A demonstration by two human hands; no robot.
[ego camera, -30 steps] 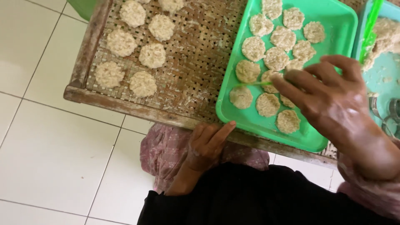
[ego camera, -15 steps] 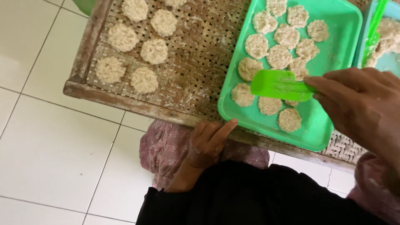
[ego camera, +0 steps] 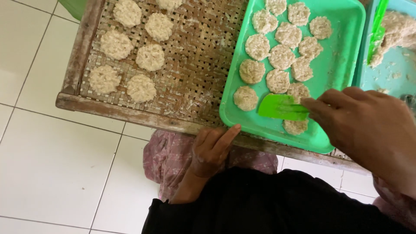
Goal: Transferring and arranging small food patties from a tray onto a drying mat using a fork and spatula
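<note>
- Right hand (ego camera: pixel 368 125) pinches the handle end of a green spatula (ego camera: pixel 282 107); fingers closed around it, handle itself hidden under the hand.
- Spatula lies low over the near part of the green tray (ego camera: pixel 342 56), blade among the pale patties (ego camera: pixel 281 56); its tip sits just beside the nearest-left patty.
- Long axis runs roughly level across the view, blade pointing left, slightly raised at the tip end.
- Blade looks thin plastic: light, probably a bit springy, smooth. Hold belongs at the handle, as now.
- Patties look soft and crumbly, grainy surface; likely to break if pinched, better lifted from beneath.
- Left hand (ego camera: pixel 212 149) holds nothing: fingers loosely extended, tips touching the near wooden edge of the woven rack (ego camera: pixel 195 65), just below the tray's corner.
- Six more patties (ego camera: pixel 130 47) sit spaced on the rack's left side.
- A teal tray (ego camera: pixel 394 65) at far right holds a heap of the same mix and another green tool.
</note>
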